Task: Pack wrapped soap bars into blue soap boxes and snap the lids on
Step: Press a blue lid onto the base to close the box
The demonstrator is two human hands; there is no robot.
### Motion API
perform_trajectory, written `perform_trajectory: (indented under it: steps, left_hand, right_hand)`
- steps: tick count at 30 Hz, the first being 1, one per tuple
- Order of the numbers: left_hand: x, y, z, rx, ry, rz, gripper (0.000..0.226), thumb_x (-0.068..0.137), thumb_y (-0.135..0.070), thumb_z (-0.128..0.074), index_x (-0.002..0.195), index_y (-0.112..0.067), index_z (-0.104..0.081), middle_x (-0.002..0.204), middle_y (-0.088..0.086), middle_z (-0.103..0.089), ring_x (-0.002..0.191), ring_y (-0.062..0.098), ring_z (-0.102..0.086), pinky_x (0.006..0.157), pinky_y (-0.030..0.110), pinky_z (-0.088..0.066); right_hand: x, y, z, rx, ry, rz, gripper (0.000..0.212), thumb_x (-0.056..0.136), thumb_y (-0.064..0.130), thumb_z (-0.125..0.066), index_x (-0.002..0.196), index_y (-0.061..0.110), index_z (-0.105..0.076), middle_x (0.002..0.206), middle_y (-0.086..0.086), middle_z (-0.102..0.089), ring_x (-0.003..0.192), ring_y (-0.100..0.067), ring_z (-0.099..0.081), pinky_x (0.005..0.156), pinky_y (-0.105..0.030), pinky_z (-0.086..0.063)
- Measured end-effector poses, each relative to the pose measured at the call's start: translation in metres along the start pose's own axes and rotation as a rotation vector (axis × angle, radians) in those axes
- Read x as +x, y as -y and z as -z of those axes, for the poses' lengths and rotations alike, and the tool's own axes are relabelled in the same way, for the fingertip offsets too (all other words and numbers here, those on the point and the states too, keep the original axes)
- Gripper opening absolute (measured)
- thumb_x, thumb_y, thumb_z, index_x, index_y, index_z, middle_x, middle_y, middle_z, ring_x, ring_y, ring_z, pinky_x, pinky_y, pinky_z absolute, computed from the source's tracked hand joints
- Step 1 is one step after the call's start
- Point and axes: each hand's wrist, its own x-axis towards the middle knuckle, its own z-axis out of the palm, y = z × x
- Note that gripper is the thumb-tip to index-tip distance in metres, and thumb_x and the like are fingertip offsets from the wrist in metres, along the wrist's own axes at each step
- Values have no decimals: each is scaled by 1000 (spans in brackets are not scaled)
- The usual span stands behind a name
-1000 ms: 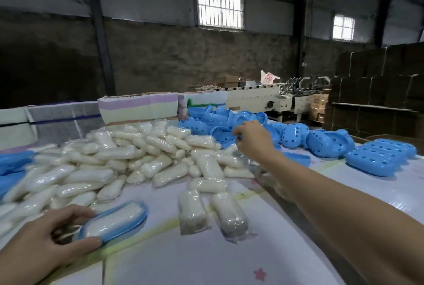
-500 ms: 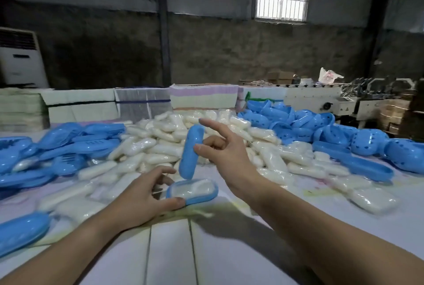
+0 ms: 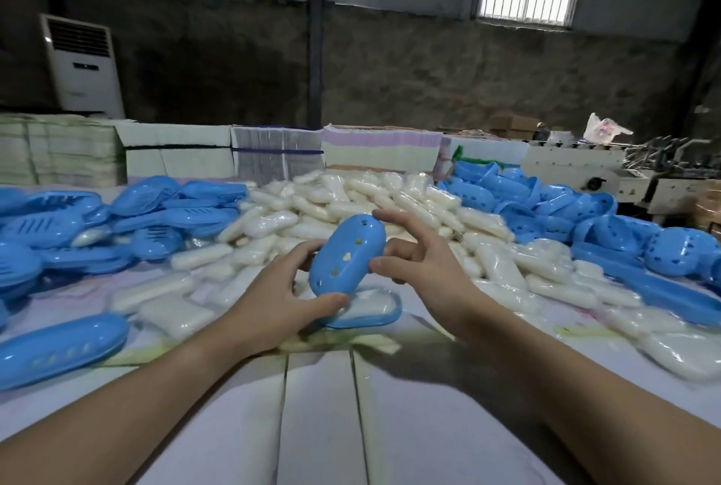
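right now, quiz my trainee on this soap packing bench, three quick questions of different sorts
1. True or false: the blue lid is already snapped flat onto the base tray.
2. Which hand touches both lid and tray? A) left hand B) right hand
3. Fill in: the tray holds a wrapped ____.

Key: 1. False, the lid is tilted, its far end raised above the tray. 2. A. 3. soap bar.
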Motion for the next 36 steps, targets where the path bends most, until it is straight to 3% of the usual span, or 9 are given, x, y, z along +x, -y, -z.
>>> perform_trajectory:
  steps: [4, 6, 8, 12, 18, 24, 29, 32, 36]
  left_hand:
    - [0, 7, 6, 123, 79, -7, 72, 60, -54, -77, 128, -44, -55, 120, -18, -60, 114, -1, -54, 81, 9, -46]
    - [1, 10, 8, 171, 139, -1, 76, 61, -59, -74, 131, -42, -54, 124, -17, -59, 116, 2, -54, 95, 22, -49]
    - [1, 11, 8, 199, 197, 19, 73, 63, -61, -72, 131, -42, -55, 124, -16, -60, 115, 1, -56, 99, 33, -51]
    - [1, 13, 5, 185, 215, 31, 68, 65, -62, -70, 129, -45, -55, 123, -19, -61, 114, -2, -57, 98, 31, -52]
    - [1, 15, 5, 193, 237, 55, 71, 66, -63, -65, 133, -52, -45, 127, -13, -57, 119, -2, -53, 101, 27, -49]
    - [0, 15, 5, 221, 258, 60, 75, 66, -70, -62, 136, -55, -41, 130, -15, -55, 118, -1, -54, 99, 25, -48]
    - [1, 11, 5, 220, 272, 60, 73, 67, -71, -61, 136, -52, -43, 127, -19, -58, 114, -1, -55, 98, 27, -49]
    - [0, 12, 6, 234, 269, 62, 76, 67, -71, -62, 138, -50, -43, 128, -17, -58, 115, 1, -55, 100, 31, -49]
    - [-1, 12, 4, 213, 265, 38, 78, 68, -70, -65, 139, -49, -43, 131, -17, -56, 117, 1, -56, 101, 30, -50]
  right_hand:
    - [1, -4, 8, -367, -28, 17, 48, 74, 17, -82, 111, 36, -59, 98, 12, -59, 86, -6, -55, 76, -17, -45]
    - [1, -8, 12, -485, 15, -4, 51, 73, 29, -82, 116, 42, -57, 116, 23, -55, 101, 7, -52, 76, -8, -40]
    - [-1, -10, 13, -558, 104, -55, 59, 67, 45, -79, 121, 51, -53, 123, 28, -52, 109, 15, -48, 76, -4, -40]
    - [0, -14, 11, -685, 224, -73, 68, 59, 58, -71, 125, 53, -51, 124, 28, -52, 109, 14, -49, 77, -6, -42]
    - [0, -13, 12, -730, 212, -59, 59, 57, 62, -72, 112, 54, -51, 113, 26, -48, 105, 11, -48, 77, -14, -41]
    - [0, -9, 17, -797, 234, -75, 57, 63, 59, -75, 116, 50, -55, 114, 20, -49, 106, 5, -48, 84, -19, -44]
    - [1, -9, 19, -818, 230, -93, 52, 71, 52, -77, 119, 47, -57, 115, 19, -52, 103, 9, -47, 76, -11, -36]
    - [0, -7, 20, -777, 193, -148, 54, 65, 55, -79, 115, 51, -59, 109, 30, -52, 96, 15, -51, 65, -7, -39]
    - [-2, -7, 21, -704, 177, -172, 56, 60, 53, -81, 113, 50, -62, 108, 32, -54, 94, 17, -52, 62, -3, -42]
